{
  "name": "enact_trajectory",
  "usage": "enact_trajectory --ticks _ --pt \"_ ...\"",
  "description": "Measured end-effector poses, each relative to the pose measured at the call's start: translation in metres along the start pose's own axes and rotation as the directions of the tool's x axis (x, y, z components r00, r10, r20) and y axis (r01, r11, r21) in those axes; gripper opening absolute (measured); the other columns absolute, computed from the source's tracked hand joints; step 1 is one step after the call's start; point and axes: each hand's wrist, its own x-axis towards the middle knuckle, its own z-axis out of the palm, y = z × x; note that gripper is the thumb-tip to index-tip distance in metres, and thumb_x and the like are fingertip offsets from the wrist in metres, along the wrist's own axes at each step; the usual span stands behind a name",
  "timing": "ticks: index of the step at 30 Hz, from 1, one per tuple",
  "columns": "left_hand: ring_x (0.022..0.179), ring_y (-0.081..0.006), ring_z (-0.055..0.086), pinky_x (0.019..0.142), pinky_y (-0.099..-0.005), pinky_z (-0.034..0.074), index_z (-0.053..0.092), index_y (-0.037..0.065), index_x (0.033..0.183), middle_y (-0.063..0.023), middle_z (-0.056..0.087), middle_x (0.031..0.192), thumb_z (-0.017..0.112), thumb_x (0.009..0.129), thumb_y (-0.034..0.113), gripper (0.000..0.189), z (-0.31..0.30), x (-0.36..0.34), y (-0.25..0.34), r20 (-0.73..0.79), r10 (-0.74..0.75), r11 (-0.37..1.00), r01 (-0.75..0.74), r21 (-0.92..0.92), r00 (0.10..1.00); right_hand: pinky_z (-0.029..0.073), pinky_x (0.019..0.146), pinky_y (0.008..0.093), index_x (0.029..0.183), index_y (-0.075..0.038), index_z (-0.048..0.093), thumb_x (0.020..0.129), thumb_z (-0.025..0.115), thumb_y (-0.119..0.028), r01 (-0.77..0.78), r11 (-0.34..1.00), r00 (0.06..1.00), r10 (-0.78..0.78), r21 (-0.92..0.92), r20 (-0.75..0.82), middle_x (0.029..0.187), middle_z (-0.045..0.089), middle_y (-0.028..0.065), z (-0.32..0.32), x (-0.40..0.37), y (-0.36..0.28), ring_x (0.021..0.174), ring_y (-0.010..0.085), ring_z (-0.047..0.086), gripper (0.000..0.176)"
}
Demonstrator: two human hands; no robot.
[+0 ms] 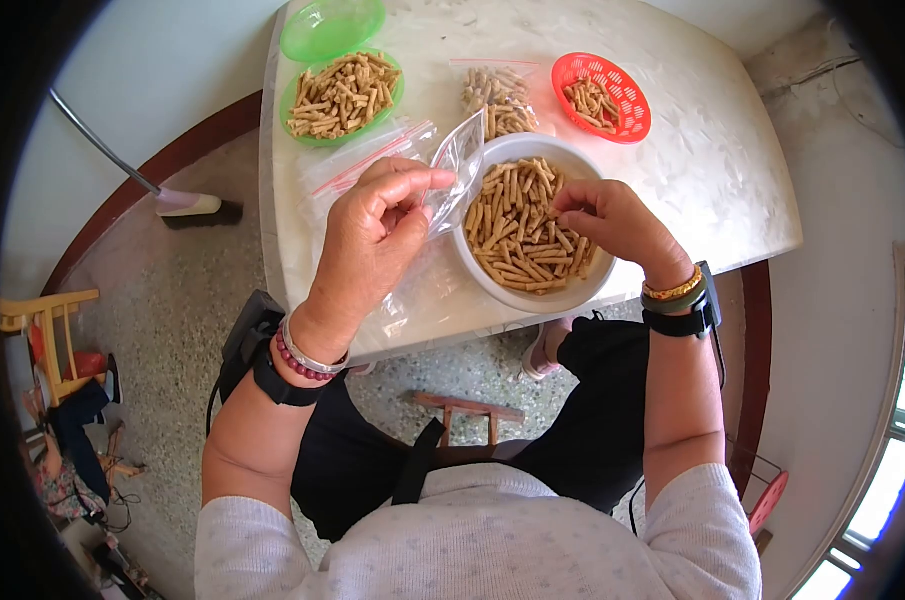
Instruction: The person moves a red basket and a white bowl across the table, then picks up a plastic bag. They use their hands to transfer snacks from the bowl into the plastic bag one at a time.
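A clear plastic bag (458,172) is pinched in my left hand (377,228), just left of a white bowl (594,288). Brown stick-shaped pieces (522,225) fill much of the bowl. Over its right side is my right hand (612,222), with thumb and fingers pressed together; a small bit of a brown piece shows at the fingertips. Flat clear bags with red seal lines (367,165) lie under and beyond my left hand. Behind the bowl rests a clear bag with brown pieces inside (496,95).
A green plate of brown pieces (397,103) stands at the back left, beside a green lid (332,25). At the back right is a red basket (629,98) with several pieces. The table edge (442,340) runs near my lap. A broom (187,205) leans left.
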Motion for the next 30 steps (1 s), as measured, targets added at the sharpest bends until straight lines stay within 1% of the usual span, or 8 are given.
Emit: enact_trajectory --ticks 5,8,10,14,16,19,24,30 --pt "0.077 -0.0055 0.051 0.067 -0.019 0.045 0.069 0.003 0.11 -0.0004 0.059 0.099 0.055 0.083 -0.012 0.033 0.002 0.0 -0.002 0.004 -0.019 1.0 0.019 -0.017 1.0 0.049 0.075 0.0239 0.104 0.0 0.064 0.092 0.064 -0.008 -0.006 0.956 0.999 -0.005 0.294 0.037 0.085 0.063 -0.002 0.012 0.002 -0.017 0.081 0.0045 0.056 0.015" --pt "0.077 -0.005 0.051 0.067 -0.019 0.045 0.069 0.003 0.109 -0.0002 0.059 0.099 0.056 0.083 -0.013 0.034 0.004 0.0 -0.003 -0.007 -0.018 0.999 0.018 -0.037 1.0 0.05 0.074 0.0252 0.102 -0.001 0.064 0.089 0.065 -0.006 0.08 0.98 0.996 -0.071 0.181 -0.055 0.083 0.063 -0.0009 0.024 0.008 -0.014 0.078 0.007 0.057 0.014" --pt "0.076 -0.0047 0.051 0.067 -0.0189 0.045 0.069 0.004 0.109 -0.0001 0.059 0.099 0.056 0.083 -0.013 0.034 0.004 -0.001 -0.003 -0.018 -0.027 0.999 0.026 -0.039 0.999 0.051 0.073 0.0296 0.101 -0.003 0.065 0.085 0.065 -0.003 0.107 0.974 0.978 -0.14 -0.202 -0.155 0.083 0.065 0.006 0.028 0.009 -0.016 0.076 0.0154 0.062 0.016" --pt "0.078 -0.003 0.049 0.07 -0.0185 0.043 0.068 -0.001 0.113 -0.0001 0.057 0.106 0.054 0.085 -0.014 0.034 0.001 -0.001 -0.005 -0.003 -0.027 0.999 0.027 -0.018 1.0 0.052 0.074 0.0349 0.101 -0.006 0.066 0.082 0.064 -0.002 0.061 0.933 0.968 -0.143 -0.355 -0.208 0.087 0.066 0.0133 0.038 0.007 -0.015 0.082 0.0257 0.066 0.02" --pt "0.078 -0.0048 0.052 0.067 -0.019 0.045 0.069 0.003 0.109 -0.0006 0.059 0.1 0.056 0.083 -0.014 0.034 0.002 0.0 -0.006 -0.039 0.016 1.0 -0.016 0.006 0.999 0.052 0.077 0.039 0.101 -0.008 0.067 0.081 0.063 -0.002 0.316 0.861 0.904 -0.401 -0.399 -0.15 0.091 0.066 0.0141 0.04 0.007 -0.022 0.088 0.0295 0.066 0.022" --pt "0.079 -0.0051 0.053 0.069 -0.0192 0.045 0.069 0.003 0.111 -0.0013 0.059 0.103 0.055 0.082 -0.015 0.036 0.006 -0.001 -0.005 -0.023 0.064 0.998 -0.064 0.011 0.998 0.052 0.081 0.0399 0.098 -0.01 0.068 0.08 0.064 -0.005 0.459 0.811 0.87 -0.493 -0.361 -0.002 0.092 0.064 0.0116 0.064 0.012 -0.019 0.092 0.0289 0.065 0.02" --pt "0.081 -0.0056 0.054 0.073 -0.0194 0.046 0.067 0.0 0.113 -0.0027 0.059 0.107 0.054 0.083 -0.016 0.037 0.005 -0.002 -0.004 0.0 0.039 0.999 -0.039 -0.017 0.999 0.051 0.084 0.0397 0.091 -0.011 0.067 0.082 0.063 -0.011 0.363 0.78 0.908 -0.419 -0.51 0.005 0.094 0.06 0.0095 0.072 0.008 -0.029 0.097 0.0293 0.064 0.009" --pt "0.081 -0.0054 0.054 0.074 -0.0196 0.046 0.066 -0.001 0.114 -0.0029 0.059 0.107 0.054 0.085 -0.015 0.035 0.002 -0.002 -0.005 -0.007 -0.012 0.997 0.012 -0.071 1.0 0.052 0.078 0.0374 0.093 -0.006 0.066 0.088 0.061 -0.014 0.27 0.909 0.963 -0.258 -0.316 0.082 0.089 0.066 0.01 0.065 0.017 -0.031 0.087 0.0265 0.066 0.011"
